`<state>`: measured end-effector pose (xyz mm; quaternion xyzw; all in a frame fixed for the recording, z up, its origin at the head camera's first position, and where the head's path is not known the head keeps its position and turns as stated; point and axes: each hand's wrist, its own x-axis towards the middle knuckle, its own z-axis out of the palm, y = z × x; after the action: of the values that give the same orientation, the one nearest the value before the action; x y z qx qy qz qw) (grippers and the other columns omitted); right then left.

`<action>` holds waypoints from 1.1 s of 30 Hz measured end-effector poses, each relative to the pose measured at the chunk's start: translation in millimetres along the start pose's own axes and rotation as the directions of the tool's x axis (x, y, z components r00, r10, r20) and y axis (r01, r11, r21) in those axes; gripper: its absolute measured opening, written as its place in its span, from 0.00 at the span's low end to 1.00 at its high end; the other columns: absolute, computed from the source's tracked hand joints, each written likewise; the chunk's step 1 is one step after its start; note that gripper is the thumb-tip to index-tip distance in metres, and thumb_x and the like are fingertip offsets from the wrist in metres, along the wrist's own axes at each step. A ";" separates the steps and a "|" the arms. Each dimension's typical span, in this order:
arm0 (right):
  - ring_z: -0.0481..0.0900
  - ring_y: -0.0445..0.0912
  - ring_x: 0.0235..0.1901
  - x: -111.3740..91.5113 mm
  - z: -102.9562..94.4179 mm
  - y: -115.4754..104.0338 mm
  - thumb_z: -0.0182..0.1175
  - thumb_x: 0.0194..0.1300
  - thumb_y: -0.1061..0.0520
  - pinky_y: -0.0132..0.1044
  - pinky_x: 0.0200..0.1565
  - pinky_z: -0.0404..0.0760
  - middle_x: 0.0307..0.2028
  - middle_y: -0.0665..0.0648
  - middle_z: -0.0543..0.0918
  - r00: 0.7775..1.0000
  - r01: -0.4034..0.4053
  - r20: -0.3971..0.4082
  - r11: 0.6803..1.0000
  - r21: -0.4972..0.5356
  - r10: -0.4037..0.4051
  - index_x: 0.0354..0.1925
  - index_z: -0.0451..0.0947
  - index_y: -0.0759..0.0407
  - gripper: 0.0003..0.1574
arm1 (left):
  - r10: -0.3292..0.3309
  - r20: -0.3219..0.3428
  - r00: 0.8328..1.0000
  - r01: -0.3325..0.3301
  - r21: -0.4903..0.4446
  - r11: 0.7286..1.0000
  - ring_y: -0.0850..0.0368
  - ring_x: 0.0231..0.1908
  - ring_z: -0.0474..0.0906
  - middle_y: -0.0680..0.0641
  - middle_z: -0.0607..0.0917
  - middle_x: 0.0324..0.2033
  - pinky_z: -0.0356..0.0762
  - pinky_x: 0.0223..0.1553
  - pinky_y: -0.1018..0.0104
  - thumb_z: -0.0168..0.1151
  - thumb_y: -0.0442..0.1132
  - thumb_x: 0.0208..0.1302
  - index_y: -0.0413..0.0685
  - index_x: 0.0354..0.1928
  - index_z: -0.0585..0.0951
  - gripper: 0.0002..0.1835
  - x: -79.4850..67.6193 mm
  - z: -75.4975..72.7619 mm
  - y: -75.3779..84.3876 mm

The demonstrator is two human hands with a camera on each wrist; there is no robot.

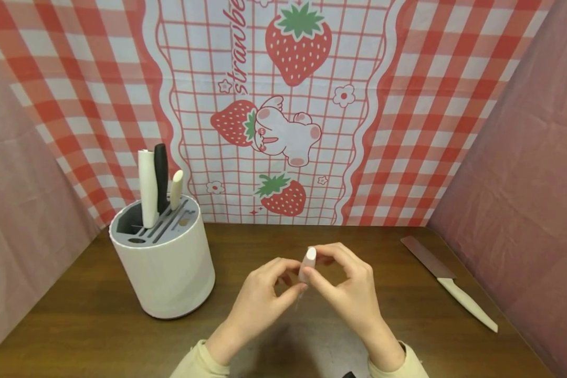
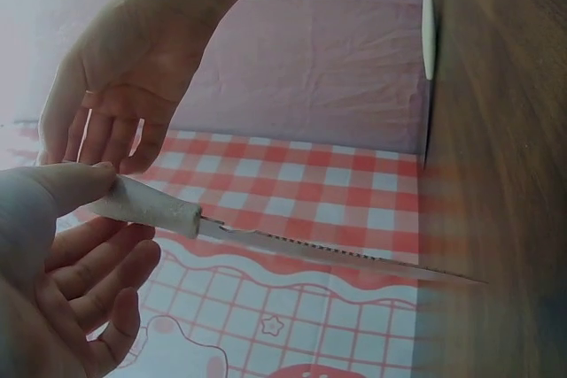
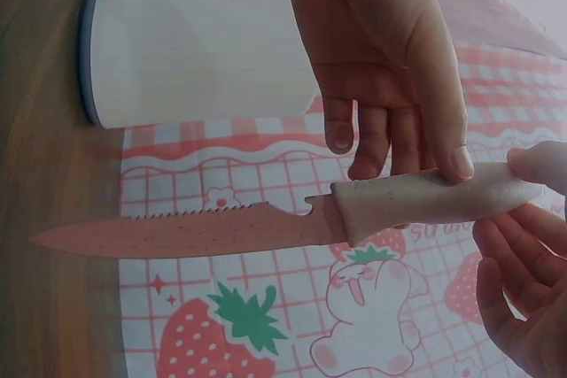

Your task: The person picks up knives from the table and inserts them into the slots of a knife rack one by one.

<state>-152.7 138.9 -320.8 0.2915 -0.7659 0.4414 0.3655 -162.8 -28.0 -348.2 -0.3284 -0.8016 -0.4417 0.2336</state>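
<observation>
Between both hands hangs a knife (image 3: 204,235) with a pale handle (image 3: 416,199), its blade pointing down toward the table. The blade has a serrated stretch and a notch near the handle. In the head view only the handle's end (image 1: 310,255) shows well. My right hand (image 1: 352,286) pinches the handle near its butt end with thumb and fingers. Lower on the handle, my left hand (image 1: 263,294) pinches it between thumb and fingers. The tip (image 2: 478,281) appears close to the wooden table in the left wrist view; contact cannot be told.
A white knife block (image 1: 170,278) with a grey slotted top stands at left, holding white (image 1: 148,189), black (image 1: 160,176) and cream handles (image 1: 176,190). A broad-bladed knife (image 1: 453,286) lies on the table (image 1: 245,352) at right. A strawberry-print cloth (image 1: 274,157) hangs behind.
</observation>
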 end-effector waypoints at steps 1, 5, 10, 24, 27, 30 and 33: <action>0.77 0.40 0.33 0.1 0.1 -0.3 0.69 0.45 0.65 0.29 0.38 0.74 0.31 0.50 0.81 1.000 0.013 -0.005 1.000 0.002 -0.013 0.39 0.79 0.57 0.19 | 0.004 0.003 1.000 -0.004 0.002 1.000 0.67 0.29 0.75 0.57 0.80 0.31 0.75 0.31 0.70 0.66 0.40 0.53 0.50 0.40 0.79 0.12 0.1 -0.2 0.0; 0.77 0.40 0.33 0.4 0.7 -1.9 0.69 0.45 0.66 0.28 0.38 0.74 0.32 0.50 0.81 1.000 0.028 -0.007 0.999 0.017 -0.028 0.40 0.79 0.58 0.19 | 0.019 0.003 1.000 -0.019 0.011 1.000 0.67 0.30 0.76 0.57 0.80 0.31 0.74 0.31 0.70 0.67 0.40 0.52 0.50 0.40 0.78 0.13 0.2 -1.5 0.7; 0.77 0.40 0.34 0.2 0.9 -2.3 0.68 0.46 0.66 0.28 0.39 0.74 0.32 0.51 0.81 1.000 0.003 0.025 0.999 0.032 -0.004 0.41 0.79 0.59 0.19 | 0.024 -0.027 0.999 -0.023 0.035 0.999 0.67 0.28 0.75 0.58 0.80 0.27 0.74 0.31 0.70 0.68 0.38 0.49 0.50 0.38 0.78 0.13 -0.3 -3.2 1.4; 0.77 0.38 0.33 1.7 -6.9 -2.9 0.62 0.52 0.69 0.29 0.36 0.75 0.35 0.50 0.82 1.000 0.011 0.001 1.000 0.017 -0.011 0.42 0.79 0.56 0.18 | 0.000 -0.093 0.996 0.005 0.058 0.998 0.68 0.27 0.75 0.58 0.80 0.25 0.73 0.29 0.71 0.69 0.38 0.47 0.50 0.37 0.78 0.14 -0.5 -11.7 -0.1; 0.77 0.38 0.33 2.0 -9.5 -0.6 0.62 0.53 0.70 0.28 0.35 0.75 0.35 0.49 0.82 1.000 0.014 -0.011 1.000 0.000 -0.014 0.41 0.79 0.55 0.17 | -0.011 -0.110 0.994 0.015 0.027 1.000 0.68 0.27 0.75 0.57 0.80 0.26 0.74 0.29 0.71 0.69 0.36 0.47 0.50 0.37 0.78 0.13 -1.1 -16.3 -2.2; 0.77 0.37 0.32 1.4 -12.9 2.2 0.61 0.53 0.70 0.26 0.36 0.74 0.34 0.50 0.82 1.000 0.009 -0.020 1.000 -0.024 -0.009 0.40 0.79 0.55 0.16 | -0.012 -0.131 0.991 0.014 0.008 1.000 0.68 0.27 0.76 0.58 0.81 0.27 0.74 0.29 0.72 0.68 0.35 0.47 0.51 0.37 0.78 0.13 -1.7 -22.2 -4.2; 0.76 0.37 0.32 -0.4 -16.6 5.3 0.61 0.54 0.69 0.25 0.36 0.73 0.33 0.50 0.82 1.000 -0.005 -0.020 0.999 -0.046 0.004 0.39 0.80 0.56 0.15 | -0.011 -0.151 0.988 0.013 0.008 1.000 0.68 0.27 0.76 0.59 0.81 0.27 0.75 0.30 0.72 0.68 0.35 0.47 0.52 0.36 0.78 0.13 -2.1 -29.4 -5.3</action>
<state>-151.6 156.1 -317.9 0.2770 -0.7727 0.4274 0.3787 -162.8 -56.1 -337.8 -0.2881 -0.7854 -0.4632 0.2925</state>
